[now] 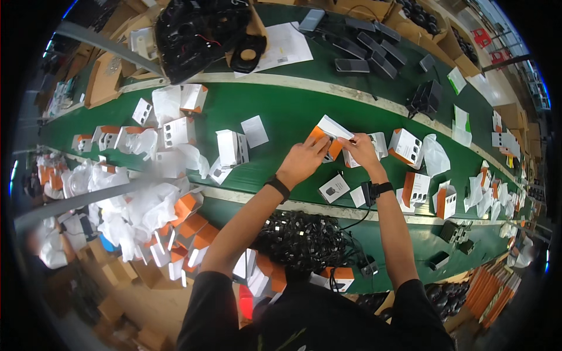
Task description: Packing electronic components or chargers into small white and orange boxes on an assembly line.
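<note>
A small orange-and-white carton (335, 127) is tilted up over the green belt between my hands. My left hand (302, 160) presses its fingers on the orange side, and my right hand (363, 153) grips the right edge near the white flap. Just below lie a white booklet (334, 188) with a dark device printed on it and a small white slip (357, 197). Beside my right hand stands another white-and-orange carton (405, 146), next to a clear plastic bag (437, 154). Left of my left hand are an upright white carton (229, 148) and a white leaflet (255, 131).
Plastic bags (126, 199) and orange cartons pile up at lower left. A heap of black cables (301, 243) lies close to my body. Across the belt are black rectangular devices (352, 65), a phone (312, 20) and a carton of black parts (196, 38). A grey metal bar (76, 202) crosses at left.
</note>
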`<state>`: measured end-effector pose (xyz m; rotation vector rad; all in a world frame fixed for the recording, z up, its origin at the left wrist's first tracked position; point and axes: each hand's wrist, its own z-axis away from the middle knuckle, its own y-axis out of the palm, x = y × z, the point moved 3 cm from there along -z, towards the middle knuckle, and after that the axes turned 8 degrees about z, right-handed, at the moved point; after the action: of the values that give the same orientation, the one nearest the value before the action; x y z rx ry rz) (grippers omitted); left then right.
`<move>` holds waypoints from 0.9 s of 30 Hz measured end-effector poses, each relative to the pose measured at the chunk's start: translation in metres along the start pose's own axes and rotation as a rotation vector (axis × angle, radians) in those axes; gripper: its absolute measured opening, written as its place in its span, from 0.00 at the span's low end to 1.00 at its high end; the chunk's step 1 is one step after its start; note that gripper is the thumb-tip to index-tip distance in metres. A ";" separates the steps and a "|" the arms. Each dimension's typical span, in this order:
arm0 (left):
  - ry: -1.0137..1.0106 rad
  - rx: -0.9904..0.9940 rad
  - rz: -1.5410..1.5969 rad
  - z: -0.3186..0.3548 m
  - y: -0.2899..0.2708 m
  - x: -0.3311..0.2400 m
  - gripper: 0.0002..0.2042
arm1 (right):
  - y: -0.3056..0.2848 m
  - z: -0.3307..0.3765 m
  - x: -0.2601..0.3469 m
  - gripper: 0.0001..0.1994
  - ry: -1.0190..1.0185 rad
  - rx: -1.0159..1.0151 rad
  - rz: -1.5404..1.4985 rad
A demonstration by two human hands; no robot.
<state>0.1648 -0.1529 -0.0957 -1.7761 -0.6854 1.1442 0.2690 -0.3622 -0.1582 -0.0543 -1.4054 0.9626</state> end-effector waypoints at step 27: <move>-0.174 -0.374 0.782 0.000 0.021 -0.009 0.06 | 0.002 0.087 0.035 0.22 -0.142 -0.241 -0.017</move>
<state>0.1610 -0.1693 -0.1108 -2.3820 -0.2995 1.7875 0.1907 -0.3828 -0.1116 -0.1564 -1.6454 0.7915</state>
